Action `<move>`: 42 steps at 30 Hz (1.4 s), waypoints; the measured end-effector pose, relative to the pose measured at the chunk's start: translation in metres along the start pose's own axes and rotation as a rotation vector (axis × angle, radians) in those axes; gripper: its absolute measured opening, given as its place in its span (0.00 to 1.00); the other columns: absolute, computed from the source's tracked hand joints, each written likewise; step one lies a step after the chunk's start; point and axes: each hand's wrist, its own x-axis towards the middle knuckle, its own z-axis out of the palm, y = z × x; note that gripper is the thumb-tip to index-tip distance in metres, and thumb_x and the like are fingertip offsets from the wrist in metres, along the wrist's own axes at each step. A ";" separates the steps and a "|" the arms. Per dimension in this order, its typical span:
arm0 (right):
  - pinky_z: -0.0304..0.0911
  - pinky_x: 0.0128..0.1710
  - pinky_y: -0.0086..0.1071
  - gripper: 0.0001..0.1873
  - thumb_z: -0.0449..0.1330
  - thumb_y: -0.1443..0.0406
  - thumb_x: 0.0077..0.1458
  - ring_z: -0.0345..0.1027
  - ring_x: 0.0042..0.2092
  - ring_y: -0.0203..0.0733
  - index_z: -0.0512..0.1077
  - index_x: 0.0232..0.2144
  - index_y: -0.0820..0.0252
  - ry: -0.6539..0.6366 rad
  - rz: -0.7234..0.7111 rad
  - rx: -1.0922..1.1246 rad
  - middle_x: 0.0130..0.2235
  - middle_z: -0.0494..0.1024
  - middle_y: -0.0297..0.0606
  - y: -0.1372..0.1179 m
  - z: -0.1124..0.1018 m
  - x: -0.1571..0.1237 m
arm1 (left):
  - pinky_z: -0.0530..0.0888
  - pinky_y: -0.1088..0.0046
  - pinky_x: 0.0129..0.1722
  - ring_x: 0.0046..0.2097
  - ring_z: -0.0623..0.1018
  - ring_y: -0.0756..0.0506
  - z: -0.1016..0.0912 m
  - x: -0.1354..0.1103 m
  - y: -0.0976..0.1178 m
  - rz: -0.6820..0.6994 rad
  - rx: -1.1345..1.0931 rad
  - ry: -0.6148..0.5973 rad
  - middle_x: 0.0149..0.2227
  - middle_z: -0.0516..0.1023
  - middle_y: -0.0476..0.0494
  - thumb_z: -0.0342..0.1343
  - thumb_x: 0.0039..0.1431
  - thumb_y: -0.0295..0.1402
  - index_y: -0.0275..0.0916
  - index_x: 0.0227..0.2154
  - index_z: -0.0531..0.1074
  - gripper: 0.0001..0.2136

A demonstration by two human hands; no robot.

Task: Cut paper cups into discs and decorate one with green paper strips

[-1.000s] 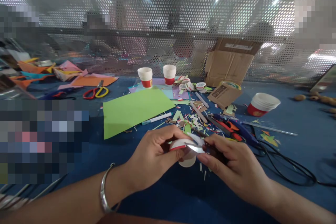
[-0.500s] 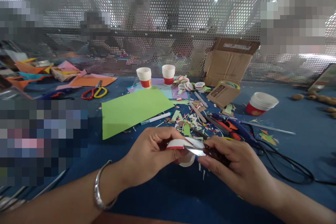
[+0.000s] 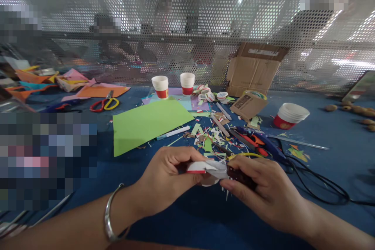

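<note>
A piece of a paper cup (image 3: 194,168), white with a red edge, is pinched between the thumb and fingers of my left hand (image 3: 172,172). My right hand (image 3: 260,187) grips dark-handled scissors (image 3: 241,177), with fingers closed round the handle. Their grey blades meet the right end of the cup piece, between my two hands. The blade tips are blurred and partly hidden by the paper. A pale rounded part hangs just below the held piece, with thin white slivers under it.
A green sheet (image 3: 149,125) and a marker (image 3: 173,133) lie beyond my left hand. Paper scraps (image 3: 208,144) cover the middle. A blue glue gun (image 3: 271,144) with black cable lies right. Stacked paper cups (image 3: 290,116), cardboard (image 3: 252,74) and red-yellow scissors (image 3: 104,104) stand or lie farther off.
The scissor blades, earlier spread apart at the cup piece, now look closer together. Both hands have dipped slightly, still holding the same things.
</note>
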 end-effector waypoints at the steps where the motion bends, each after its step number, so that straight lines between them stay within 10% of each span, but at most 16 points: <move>1: 0.54 0.25 0.28 0.15 0.57 0.55 0.66 0.58 0.24 0.33 0.66 0.30 0.56 0.000 -0.004 -0.006 0.23 0.69 0.30 0.000 0.000 0.000 | 0.72 0.79 0.32 0.31 0.76 0.51 0.000 0.000 0.000 -0.017 -0.036 -0.010 0.29 0.82 0.46 0.67 0.55 0.31 0.35 0.30 0.80 0.05; 16: 0.50 0.24 0.29 0.22 0.53 0.53 0.68 0.52 0.24 0.32 0.61 0.24 0.56 -0.020 0.135 0.076 0.22 0.61 0.28 0.008 0.000 0.008 | 0.79 0.78 0.26 0.28 0.77 0.52 0.006 0.004 -0.005 -0.264 -0.357 -0.081 0.27 0.80 0.46 0.72 0.49 0.37 0.33 0.29 0.77 0.13; 24: 0.54 0.28 0.30 0.23 0.53 0.46 0.66 0.55 0.29 0.35 0.66 0.28 0.56 0.031 0.331 0.211 0.26 0.64 0.30 0.013 0.002 0.012 | 0.76 0.82 0.24 0.30 0.75 0.52 0.001 0.006 -0.006 -0.235 -0.304 0.016 0.29 0.79 0.48 0.71 0.52 0.38 0.34 0.34 0.79 0.13; 42: 0.50 0.26 0.30 0.22 0.55 0.49 0.66 0.54 0.27 0.33 0.65 0.27 0.57 -0.093 0.295 0.239 0.25 0.63 0.28 0.007 0.005 0.012 | 0.73 0.79 0.29 0.32 0.73 0.51 0.004 0.008 -0.014 -0.172 -0.237 0.023 0.31 0.77 0.48 0.67 0.57 0.40 0.36 0.37 0.79 0.13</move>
